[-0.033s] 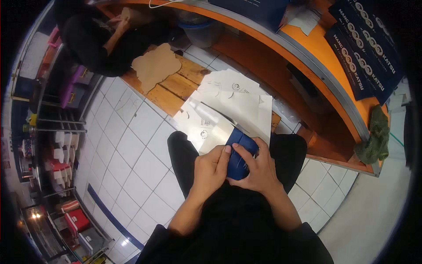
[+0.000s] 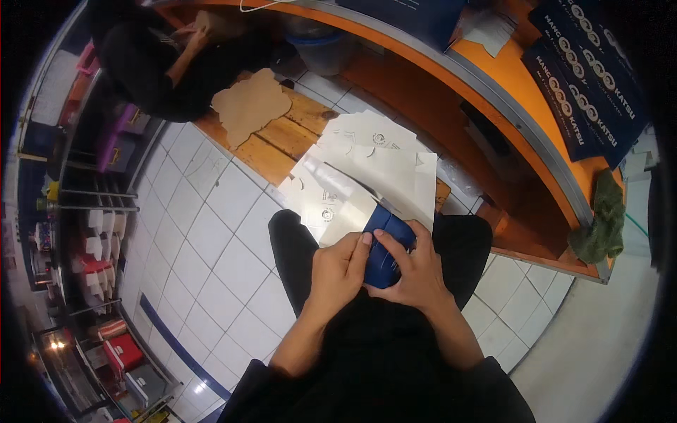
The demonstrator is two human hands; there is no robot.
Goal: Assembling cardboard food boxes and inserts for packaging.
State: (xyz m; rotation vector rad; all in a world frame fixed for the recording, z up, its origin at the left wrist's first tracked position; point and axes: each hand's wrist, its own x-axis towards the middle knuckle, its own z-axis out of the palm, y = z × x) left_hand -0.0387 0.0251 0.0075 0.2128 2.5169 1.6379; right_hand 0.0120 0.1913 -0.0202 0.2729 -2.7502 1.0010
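Observation:
A dark blue cardboard box with white inner panels is partly folded between my hands, low over my lap. My left hand grips its left edge, with the thumb pressed on the blue face. On the opposite side, my right hand is closed round the box, its index finger lying across the blue face and the thumb at the near end. A pale flap stretches from the box's far end. Beyond it, several flat white cardboard blanks with small dark prints lie overlapping on a wooden bench.
The wooden bench runs away to the far left, carrying a brown irregular sheet. Another person in dark clothes sits there, handling something brown. An orange counter bears printed blue boxes and a green cloth. Shelves line the left.

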